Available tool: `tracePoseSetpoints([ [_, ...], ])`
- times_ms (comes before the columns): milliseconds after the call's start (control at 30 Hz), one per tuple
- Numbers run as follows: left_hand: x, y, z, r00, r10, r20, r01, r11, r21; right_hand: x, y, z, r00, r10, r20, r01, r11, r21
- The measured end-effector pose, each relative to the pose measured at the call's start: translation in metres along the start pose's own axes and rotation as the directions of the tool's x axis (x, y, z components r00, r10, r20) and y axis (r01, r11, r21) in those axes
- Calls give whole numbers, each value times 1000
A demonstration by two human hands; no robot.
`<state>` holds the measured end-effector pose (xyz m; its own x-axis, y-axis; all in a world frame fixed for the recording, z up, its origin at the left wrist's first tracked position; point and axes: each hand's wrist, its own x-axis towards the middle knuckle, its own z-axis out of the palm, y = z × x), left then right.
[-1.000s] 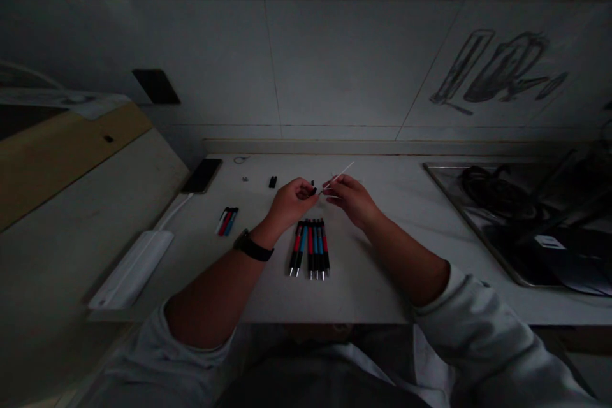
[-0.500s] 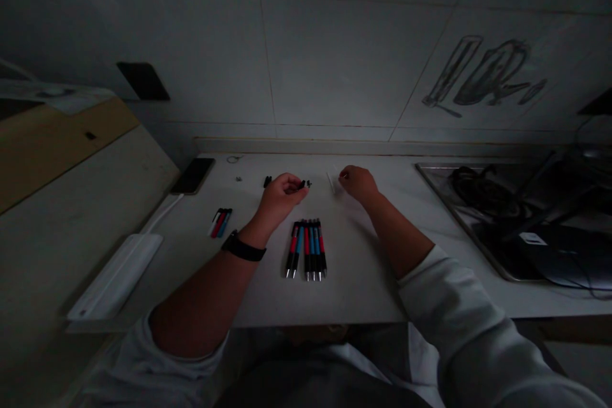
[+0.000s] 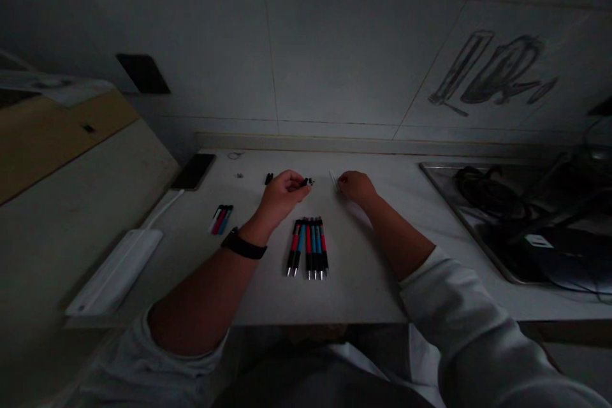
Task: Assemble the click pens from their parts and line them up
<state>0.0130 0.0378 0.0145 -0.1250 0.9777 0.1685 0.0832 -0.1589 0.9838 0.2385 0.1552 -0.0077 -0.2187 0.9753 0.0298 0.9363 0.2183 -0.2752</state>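
Observation:
My left hand, with a dark band on the wrist, pinches a small black pen part between thumb and fingertips. Just beyond its fingertips are some tiny black pieces, too small to name. My right hand has its fingers closed at the side of thin whitish rods, like pen refills, and seems to pinch one. Nearer to me, several red and blue pens with black grips lie side by side, metal tips towards me.
On the left lie white, red and blue pen barrels, a phone and a white power strip. Behind my left hand are small black parts and tiny bits. A metal-rimmed hob or sink with dark items stands right.
My right hand has moved slightly down and left, bringing a thin rod alongside the other one. My left hand keeps its pinch on the black part. The view has shifted slightly.

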Motion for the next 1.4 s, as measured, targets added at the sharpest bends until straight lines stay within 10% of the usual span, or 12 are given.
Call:
tracePoseSetpoints([
  [867, -1, 2, 1, 999, -22, -32, 20, 998, -65, -2, -1, -21, 998, 0, -56, 11, 979, 202],
  [1100, -2, 6, 2, 997, -22, -70, 11, 988, -153, -28, -46, -43, 952, -306, -15, 207, 606, 768],
  [1400, 1, 4, 1, 997, 15, -80, -29, 984, -177, -39, -76, -46, 934, -355, -36, 220, 493, 842],
])
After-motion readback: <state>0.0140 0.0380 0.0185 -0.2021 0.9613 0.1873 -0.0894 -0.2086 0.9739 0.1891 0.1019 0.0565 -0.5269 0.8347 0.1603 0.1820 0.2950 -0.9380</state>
